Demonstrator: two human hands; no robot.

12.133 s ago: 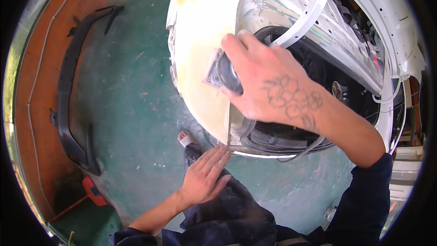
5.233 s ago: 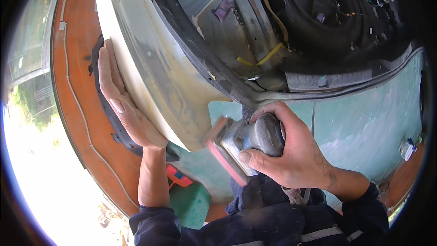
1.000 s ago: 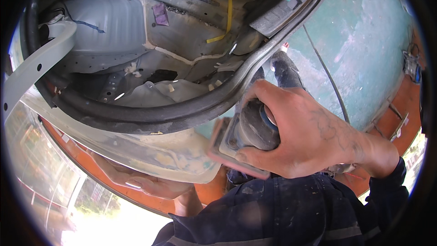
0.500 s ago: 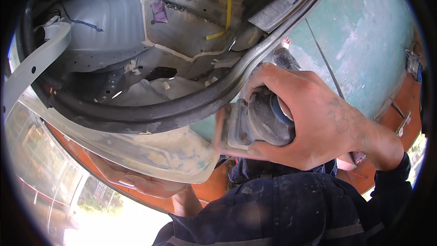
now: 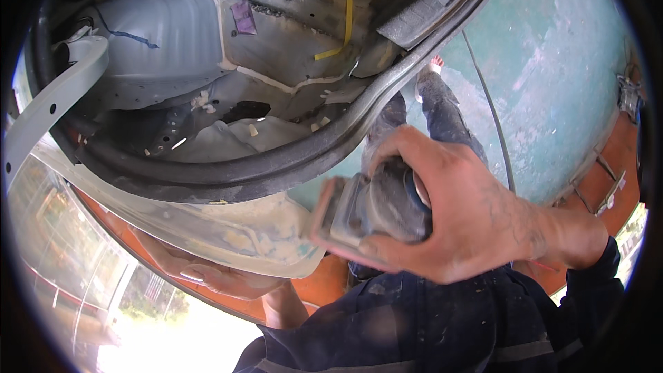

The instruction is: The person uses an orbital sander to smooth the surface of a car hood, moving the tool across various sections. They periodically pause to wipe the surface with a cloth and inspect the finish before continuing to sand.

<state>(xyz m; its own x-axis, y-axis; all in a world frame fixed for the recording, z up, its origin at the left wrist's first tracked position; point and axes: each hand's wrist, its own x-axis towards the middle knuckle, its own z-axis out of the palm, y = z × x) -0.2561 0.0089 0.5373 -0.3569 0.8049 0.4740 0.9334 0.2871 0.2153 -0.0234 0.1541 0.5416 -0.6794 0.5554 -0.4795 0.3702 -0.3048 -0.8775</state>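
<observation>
The right hand gripped a dusty grey sander, fingers wrapped over its rounded body, its flat pad set against the end of a pale, filler-streaked car body panel. The left hand lay flat against the underside of that panel, partly hidden by it. Above the panel ran a black rubber seal, bordering an open, stripped compartment of grey sheet metal with loose wiring. A green floor showed to the right. Dark blue sleeves covered both forearms
</observation>
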